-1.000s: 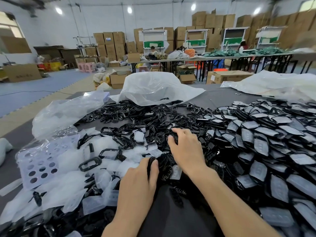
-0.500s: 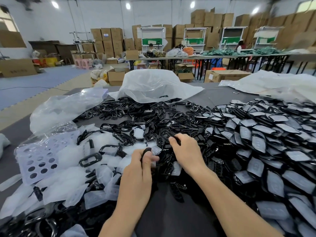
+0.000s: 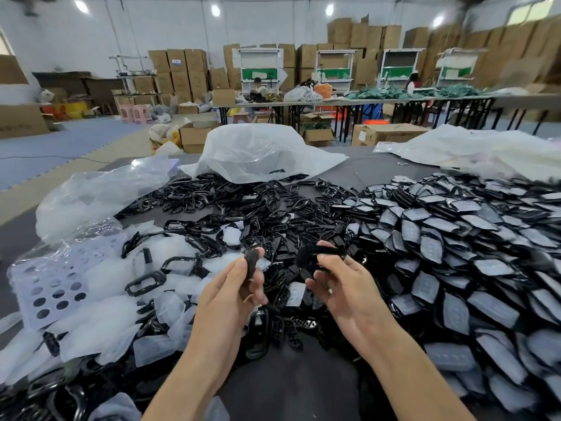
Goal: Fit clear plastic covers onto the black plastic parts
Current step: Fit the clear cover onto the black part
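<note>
My left hand [image 3: 230,294] is raised above the table and pinches a slim black plastic part [image 3: 251,262] between thumb and fingers. A little to its right, my right hand [image 3: 346,287] grips a blurred black frame part [image 3: 318,256] with curled fingers. Under both hands lies a heap of loose black parts [image 3: 243,214]. Clear plastic covers [image 3: 100,326] are piled at the left. To the right spreads a large mass of black parts with covers on them [image 3: 455,247].
A perforated lilac tray [image 3: 51,287] lies at the left among the covers. Plastic bags [image 3: 258,150] sit at the back of the grey table [image 3: 288,387]. Beyond are cardboard boxes, long worktables and seated people.
Both hands have lifted off the pile, each carrying a black part. The left hand rose and moved right; the right hand turned palm inward.
</note>
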Available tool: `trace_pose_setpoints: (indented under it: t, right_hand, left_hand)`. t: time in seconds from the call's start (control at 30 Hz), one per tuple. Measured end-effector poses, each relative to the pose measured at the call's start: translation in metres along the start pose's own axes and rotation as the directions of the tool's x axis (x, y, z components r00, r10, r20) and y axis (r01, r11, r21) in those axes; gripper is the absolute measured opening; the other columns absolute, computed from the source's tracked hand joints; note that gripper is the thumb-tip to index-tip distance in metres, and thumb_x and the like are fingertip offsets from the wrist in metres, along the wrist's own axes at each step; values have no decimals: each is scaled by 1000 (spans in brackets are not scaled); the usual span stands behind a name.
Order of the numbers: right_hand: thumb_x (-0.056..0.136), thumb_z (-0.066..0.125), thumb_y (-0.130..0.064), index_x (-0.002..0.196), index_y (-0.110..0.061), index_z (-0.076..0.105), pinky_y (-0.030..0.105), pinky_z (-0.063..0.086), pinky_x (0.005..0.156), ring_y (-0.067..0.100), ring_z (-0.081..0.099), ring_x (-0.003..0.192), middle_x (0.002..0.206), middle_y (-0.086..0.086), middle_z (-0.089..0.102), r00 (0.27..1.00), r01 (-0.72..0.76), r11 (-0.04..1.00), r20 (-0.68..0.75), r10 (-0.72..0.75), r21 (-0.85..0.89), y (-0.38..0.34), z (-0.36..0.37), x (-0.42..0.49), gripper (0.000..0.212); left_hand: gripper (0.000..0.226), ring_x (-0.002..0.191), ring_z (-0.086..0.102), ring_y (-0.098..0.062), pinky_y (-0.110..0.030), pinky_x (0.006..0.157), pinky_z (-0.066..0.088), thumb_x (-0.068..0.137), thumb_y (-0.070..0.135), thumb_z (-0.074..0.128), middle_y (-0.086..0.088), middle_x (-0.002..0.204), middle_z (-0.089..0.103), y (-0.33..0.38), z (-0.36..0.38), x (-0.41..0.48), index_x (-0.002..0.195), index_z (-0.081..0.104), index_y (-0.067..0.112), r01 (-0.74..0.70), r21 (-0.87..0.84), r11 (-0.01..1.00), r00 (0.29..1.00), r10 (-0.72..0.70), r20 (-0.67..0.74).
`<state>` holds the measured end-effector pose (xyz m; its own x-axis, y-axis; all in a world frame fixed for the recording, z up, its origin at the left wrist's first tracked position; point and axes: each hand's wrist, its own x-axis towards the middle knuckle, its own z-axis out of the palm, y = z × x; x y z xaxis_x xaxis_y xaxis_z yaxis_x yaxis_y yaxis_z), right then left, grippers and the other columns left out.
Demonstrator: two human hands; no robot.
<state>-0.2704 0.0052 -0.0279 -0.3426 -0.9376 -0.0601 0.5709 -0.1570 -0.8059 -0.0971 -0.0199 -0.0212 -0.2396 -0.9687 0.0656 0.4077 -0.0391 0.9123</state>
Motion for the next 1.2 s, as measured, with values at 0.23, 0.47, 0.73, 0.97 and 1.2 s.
trace_pose_setpoints:
  t: [0.23,0.47,0.73,0.97,1.2]
  right_hand:
    - [75,71,-10,91,-19,79,42,58,91,20,68,77,73,1,62,996,-67,945,78,44,321,-2,-3,-4,20]
    - [80,71,-15,85,-12,63,37,60,78,23,70,83,79,3,61,988,-89,943,148,43,322,-5,-3,-7,10]
    - [83,74,-19,97,-19,74,28,48,56,12,49,53,61,-7,43,985,-93,928,171,32,361,-7,-6,-12,14]
    - [82,73,-24,117,-27,73,38,59,73,17,71,80,72,-4,62,951,-134,986,294,99,103,-7,-8,-12,35]
    - [90,65,-10,116,-9,55,31,59,68,17,70,80,92,10,73,952,-133,991,277,134,-22,-1,-2,-13,28]
  left_hand:
    - [27,73,57,-11,-25,68,53,98,13,54,-2,84,62,-4,-3,2,113,75,21,-24,50,998,999,21,49]
    - [35,75,59,-10,-32,81,52,100,12,54,3,76,64,-13,-2,0,112,73,38,-135,300,945,988,106,111]
    - [19,74,62,-7,-17,74,53,87,21,69,4,79,71,-10,7,-8,97,75,36,-197,348,917,977,153,149]
    - [17,68,59,-7,-15,70,51,78,36,66,6,73,69,-4,12,-13,93,73,34,-220,333,917,965,154,213]
    - [26,100,64,0,-14,79,49,92,15,65,19,114,63,-12,12,-14,91,68,41,-323,517,793,946,257,198]
